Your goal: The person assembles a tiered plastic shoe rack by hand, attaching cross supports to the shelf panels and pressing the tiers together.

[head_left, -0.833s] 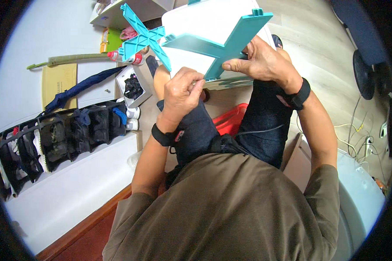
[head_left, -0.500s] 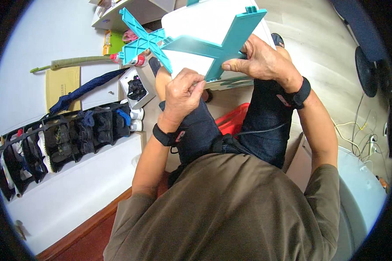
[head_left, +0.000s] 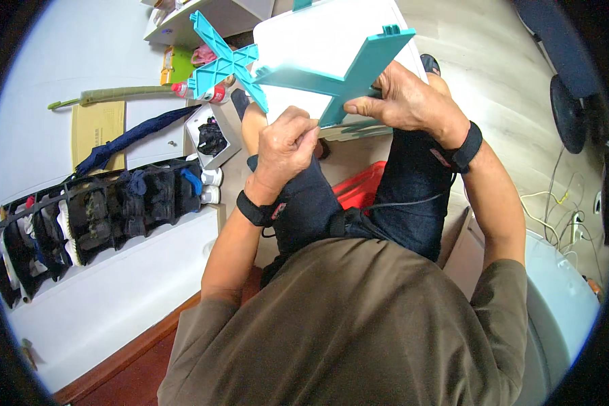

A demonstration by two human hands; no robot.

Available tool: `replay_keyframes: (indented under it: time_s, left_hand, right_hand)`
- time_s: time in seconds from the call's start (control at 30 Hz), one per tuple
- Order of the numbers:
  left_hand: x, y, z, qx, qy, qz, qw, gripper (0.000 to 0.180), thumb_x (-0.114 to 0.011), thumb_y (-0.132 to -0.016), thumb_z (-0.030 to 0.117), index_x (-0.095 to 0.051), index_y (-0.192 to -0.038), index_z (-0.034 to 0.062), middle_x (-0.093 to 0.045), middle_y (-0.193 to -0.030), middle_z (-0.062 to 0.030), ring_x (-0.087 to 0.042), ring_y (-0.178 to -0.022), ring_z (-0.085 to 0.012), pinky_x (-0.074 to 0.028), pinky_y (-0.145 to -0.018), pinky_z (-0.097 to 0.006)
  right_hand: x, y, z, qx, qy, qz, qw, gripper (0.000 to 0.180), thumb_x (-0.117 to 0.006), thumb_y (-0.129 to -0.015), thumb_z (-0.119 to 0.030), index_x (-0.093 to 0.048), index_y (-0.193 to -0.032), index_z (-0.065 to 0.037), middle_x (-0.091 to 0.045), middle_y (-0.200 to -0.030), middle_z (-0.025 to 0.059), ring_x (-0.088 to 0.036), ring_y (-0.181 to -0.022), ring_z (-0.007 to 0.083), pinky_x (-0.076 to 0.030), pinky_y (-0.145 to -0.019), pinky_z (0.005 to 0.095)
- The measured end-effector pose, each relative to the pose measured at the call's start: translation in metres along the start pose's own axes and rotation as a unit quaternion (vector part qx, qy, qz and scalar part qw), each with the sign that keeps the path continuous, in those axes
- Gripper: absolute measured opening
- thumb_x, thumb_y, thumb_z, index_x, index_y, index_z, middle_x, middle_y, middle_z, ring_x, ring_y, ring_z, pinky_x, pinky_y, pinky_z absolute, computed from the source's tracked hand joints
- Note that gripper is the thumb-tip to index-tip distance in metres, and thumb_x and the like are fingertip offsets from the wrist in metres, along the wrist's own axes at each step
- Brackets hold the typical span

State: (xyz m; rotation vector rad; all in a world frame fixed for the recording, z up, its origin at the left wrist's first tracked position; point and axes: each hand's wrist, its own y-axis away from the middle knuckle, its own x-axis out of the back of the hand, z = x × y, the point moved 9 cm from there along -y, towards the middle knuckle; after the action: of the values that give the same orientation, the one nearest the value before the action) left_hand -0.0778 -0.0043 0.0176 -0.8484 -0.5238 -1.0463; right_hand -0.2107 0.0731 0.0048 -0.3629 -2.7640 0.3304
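Tilting slightly, the turquoise X-frame (head_left: 344, 86) dipped 1 upper tip over the white panel (head_left: 318, 40), seemingly a small adjustment. The right hand (head_left: 413, 98) gripped it; the left hand (head_left: 285, 145) pinched closed at its lower end, whether on anything I couldn't tell.

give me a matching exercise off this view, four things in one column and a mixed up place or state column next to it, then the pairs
Column one
1. left hand
2. right hand
3. red plastic item
4. dark blue umbrella

Column two
A. between the person's thighs in view
B. curled beside the lower end of the larger teal X-shaped piece
C. slanting across the tan cardboard
D. gripping the larger teal X-shaped piece

Right pairs: 1-B, 2-D, 3-A, 4-C
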Motion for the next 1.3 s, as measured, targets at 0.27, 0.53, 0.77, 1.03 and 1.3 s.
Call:
replay_keyframes:
  time_s: [0.27, 0.53, 0.77, 1.03, 1.3]
  left_hand:
    - [-0.009, 0.002, 0.003, -0.032, -0.062, -0.001, 0.998, 0.012, -0.072, -0.073, 0.000, -0.060, -0.077, 0.0002, -0.057, -0.075, -0.0089, -0.054, -0.052, -0.0182, -0.042, -0.048, -0.029]
    - [-0.012, 0.000, 0.013, -0.082, -0.080, 0.014, 0.993, 0.014, -0.070, -0.071, -0.001, -0.056, -0.072, 0.0007, -0.053, -0.070, -0.0106, -0.056, -0.054, -0.0263, -0.044, -0.050, -0.034]
    - [-0.011, 0.005, 0.008, -0.054, -0.079, 0.040, 0.995, 0.013, -0.068, -0.072, -0.001, -0.056, -0.072, 0.0016, -0.054, -0.070, -0.0107, -0.056, -0.054, -0.0251, -0.043, -0.049, -0.034]
    - [0.001, -0.008, 0.024, -0.030, -0.185, 0.018, 0.982, 0.030, -0.077, -0.065, 0.028, -0.067, -0.081, 0.0046, -0.062, -0.073, -0.0102, -0.060, -0.066, -0.0256, -0.043, -0.055, -0.034]
    - [-0.006, -0.039, 0.036, -0.074, 0.010, 0.023, 0.997, 0.039, -0.079, -0.065, 0.019, -0.069, -0.099, 0.0027, -0.067, -0.086, -0.0125, -0.063, -0.077, -0.0265, -0.049, -0.072, -0.034]
  right_hand:
    - [0.000, 0.006, -0.002, 0.002, -0.038, 0.028, 0.999, 0.023, -0.069, -0.080, -0.010, -0.065, -0.100, 0.000, -0.065, -0.077, 0.0152, -0.060, -0.067, 0.0258, -0.048, -0.067, 0.0355]
    - [-0.006, 0.010, -0.003, -0.043, -0.027, -0.013, 0.999, 0.024, -0.070, -0.085, -0.008, -0.059, -0.105, -0.002, -0.063, -0.091, 0.0040, -0.059, -0.088, 0.0140, -0.048, -0.080, 0.0281]
    - [0.001, 0.018, -0.014, 0.042, 0.089, 0.021, 0.995, 0.019, -0.071, -0.082, -0.006, -0.063, -0.099, -0.003, -0.065, -0.084, 0.0032, -0.059, -0.083, 0.0129, -0.048, -0.074, 0.0280]
    - [0.080, 0.081, -0.007, -0.017, -0.028, 0.274, 0.961, 0.043, -0.067, -0.075, -0.009, -0.062, -0.116, -0.001, -0.066, -0.102, 0.0088, -0.061, -0.090, 0.0169, -0.049, -0.082, 0.0303]
    - [0.048, 0.184, 0.041, -0.176, -0.220, 0.466, 0.839, 0.019, -0.058, -0.083, 0.001, -0.064, -0.101, -0.001, -0.065, -0.092, 0.0038, -0.060, -0.081, 0.0108, -0.047, -0.076, 0.0233]
